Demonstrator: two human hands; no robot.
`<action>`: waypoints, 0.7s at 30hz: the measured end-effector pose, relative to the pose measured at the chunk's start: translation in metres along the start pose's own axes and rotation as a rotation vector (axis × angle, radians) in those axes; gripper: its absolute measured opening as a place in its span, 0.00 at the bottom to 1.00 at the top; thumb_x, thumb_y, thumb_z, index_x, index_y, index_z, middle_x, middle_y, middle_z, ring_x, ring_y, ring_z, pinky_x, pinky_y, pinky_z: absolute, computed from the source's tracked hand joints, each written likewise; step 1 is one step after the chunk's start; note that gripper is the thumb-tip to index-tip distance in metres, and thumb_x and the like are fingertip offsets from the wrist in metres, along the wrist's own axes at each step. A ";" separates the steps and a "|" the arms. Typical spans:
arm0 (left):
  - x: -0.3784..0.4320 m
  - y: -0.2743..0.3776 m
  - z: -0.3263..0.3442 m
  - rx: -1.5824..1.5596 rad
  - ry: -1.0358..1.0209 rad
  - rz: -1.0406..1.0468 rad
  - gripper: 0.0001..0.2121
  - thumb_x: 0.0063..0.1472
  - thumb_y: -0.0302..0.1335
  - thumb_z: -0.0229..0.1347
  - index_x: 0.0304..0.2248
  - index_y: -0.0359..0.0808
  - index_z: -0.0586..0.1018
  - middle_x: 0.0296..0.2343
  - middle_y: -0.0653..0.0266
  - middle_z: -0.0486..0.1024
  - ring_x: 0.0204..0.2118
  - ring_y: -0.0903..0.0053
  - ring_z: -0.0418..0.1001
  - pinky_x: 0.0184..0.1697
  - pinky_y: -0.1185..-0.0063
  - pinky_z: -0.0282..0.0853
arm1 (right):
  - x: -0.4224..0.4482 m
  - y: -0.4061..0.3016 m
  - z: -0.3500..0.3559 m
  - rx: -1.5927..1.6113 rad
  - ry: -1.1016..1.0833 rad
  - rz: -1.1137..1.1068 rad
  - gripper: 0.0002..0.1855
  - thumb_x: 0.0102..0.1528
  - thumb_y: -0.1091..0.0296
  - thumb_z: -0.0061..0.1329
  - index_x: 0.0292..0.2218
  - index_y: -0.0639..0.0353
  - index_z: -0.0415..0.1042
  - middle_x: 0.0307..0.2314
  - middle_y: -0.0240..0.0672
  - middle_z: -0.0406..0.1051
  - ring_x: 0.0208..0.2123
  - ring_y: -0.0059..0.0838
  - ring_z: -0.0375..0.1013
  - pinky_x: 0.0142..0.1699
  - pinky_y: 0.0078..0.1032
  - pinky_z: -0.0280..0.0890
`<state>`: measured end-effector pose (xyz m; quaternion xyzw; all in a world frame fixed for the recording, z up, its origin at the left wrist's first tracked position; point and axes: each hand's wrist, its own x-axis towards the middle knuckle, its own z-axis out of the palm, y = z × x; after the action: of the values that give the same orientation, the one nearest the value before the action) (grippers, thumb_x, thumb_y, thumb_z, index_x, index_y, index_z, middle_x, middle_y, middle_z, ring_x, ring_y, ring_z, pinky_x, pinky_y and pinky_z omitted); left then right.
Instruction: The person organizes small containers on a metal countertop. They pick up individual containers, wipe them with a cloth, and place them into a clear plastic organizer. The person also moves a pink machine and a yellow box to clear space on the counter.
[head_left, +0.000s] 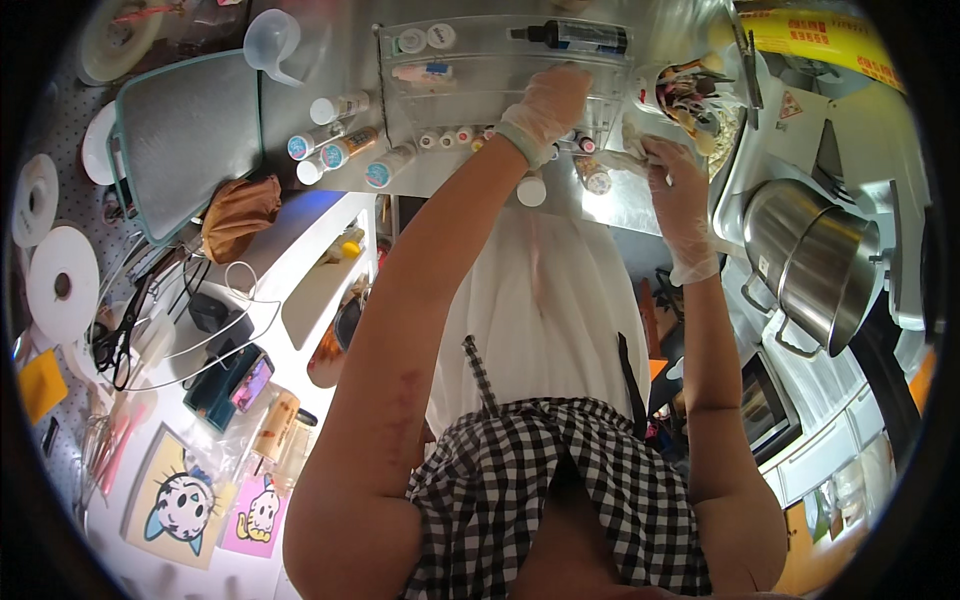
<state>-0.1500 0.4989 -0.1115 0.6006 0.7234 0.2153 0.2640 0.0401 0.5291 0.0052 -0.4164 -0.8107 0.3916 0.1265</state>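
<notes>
My left hand (551, 101), in a clear disposable glove, reaches over a clear acrylic tiered rack (502, 71) on a metal worktop; its fingertips are bent away from view, so what they hold cannot be told. My right hand (675, 180), gloved too, grips a crumpled whitish cloth or paper towel (634, 154) right of the rack. On the rack's upper part lies a dark bottle (585, 36) near white-capped jars (441, 35). Small bottles (448, 138) line its lower tier. In front of it lie a white-capped jar (532, 189) and a sprinkle jar (596, 180).
Several capped jars (334, 155) lie left of the rack. A cup of brushes and tools (694, 94) stands at the right, with a large steel pot (810, 262) beyond. A teal-edged tray (191, 139), a clear measuring cup (271, 41) and cables (217, 337) are at the left.
</notes>
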 end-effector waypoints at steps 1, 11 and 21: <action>0.002 0.001 0.002 0.010 -0.020 -0.023 0.07 0.56 0.28 0.47 0.27 0.35 0.75 0.26 0.55 0.71 0.31 0.56 0.70 0.35 0.66 0.67 | -0.001 0.000 -0.001 -0.001 0.003 -0.001 0.14 0.47 0.83 0.45 0.37 0.62 0.71 0.34 0.41 0.71 0.36 0.37 0.70 0.38 0.26 0.66; 0.004 0.007 0.015 0.323 -0.103 0.048 0.06 0.50 0.27 0.51 0.26 0.36 0.77 0.27 0.56 0.73 0.32 0.62 0.73 0.32 0.66 0.69 | -0.008 0.000 -0.009 -0.009 -0.016 0.064 0.16 0.47 0.85 0.43 0.39 0.63 0.70 0.35 0.40 0.71 0.37 0.34 0.70 0.40 0.24 0.65; 0.008 0.014 0.019 0.224 -0.081 -0.063 0.12 0.52 0.35 0.54 0.33 0.35 0.75 0.33 0.57 0.73 0.38 0.63 0.72 0.36 0.69 0.69 | -0.012 -0.005 -0.004 -0.015 -0.071 0.123 0.17 0.48 0.84 0.43 0.40 0.62 0.71 0.38 0.38 0.71 0.40 0.30 0.70 0.43 0.21 0.64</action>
<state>-0.1283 0.5098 -0.1178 0.6113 0.7504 0.1002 0.2306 0.0465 0.5198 0.0128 -0.4520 -0.7906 0.4070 0.0702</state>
